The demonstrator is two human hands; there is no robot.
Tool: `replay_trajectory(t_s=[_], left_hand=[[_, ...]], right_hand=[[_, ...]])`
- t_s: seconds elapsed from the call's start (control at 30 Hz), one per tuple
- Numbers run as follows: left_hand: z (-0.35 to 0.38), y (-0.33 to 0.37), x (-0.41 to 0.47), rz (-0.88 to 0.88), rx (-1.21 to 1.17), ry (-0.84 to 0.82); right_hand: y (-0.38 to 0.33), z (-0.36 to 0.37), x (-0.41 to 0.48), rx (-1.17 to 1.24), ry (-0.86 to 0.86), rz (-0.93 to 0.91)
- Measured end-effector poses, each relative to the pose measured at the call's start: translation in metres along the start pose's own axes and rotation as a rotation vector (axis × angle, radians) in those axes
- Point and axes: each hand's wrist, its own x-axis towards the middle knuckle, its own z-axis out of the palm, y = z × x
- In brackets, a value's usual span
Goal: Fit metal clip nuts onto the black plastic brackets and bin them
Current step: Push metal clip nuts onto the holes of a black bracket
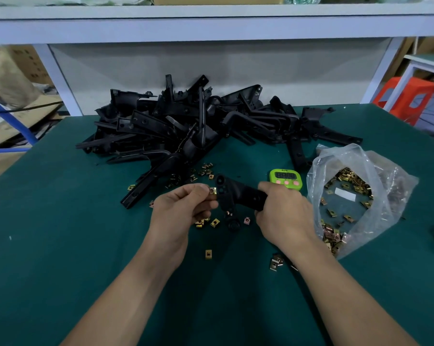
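Black bracket (244, 196) crosswise, clip nut (213, 190) end leftward.

A black angled bracket (244, 196) is held mid-table, a brass clip nut (212, 190) at its left edge, the bracket pile (176, 121) far behind

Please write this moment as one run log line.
left hand: pinches clip nut against bracket | right hand: grips bracket | spare nuts: loose on table and in bag
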Motion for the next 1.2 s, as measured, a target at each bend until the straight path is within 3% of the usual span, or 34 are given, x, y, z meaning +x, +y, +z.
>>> replay_trajectory(t_s=[0.53, 0.83, 1.2], left_hand=[[-0.003, -0.007, 0.000, 0.109, 0.147, -0.048], [0.006, -0.016, -0.012, 0.374, 0.780, 0.243], [0.008, -0.014, -0.011, 0.501, 0.895, 0.244]], right_hand=[[0.000, -0.007, -0.002, -0.147, 0.064, -0.051], [-0.017, -0.005, -0.013, -0.199, 0.046, -0.075], [-0.026, 0.002, -0.016, -0.198, 0.033, -0.091]])
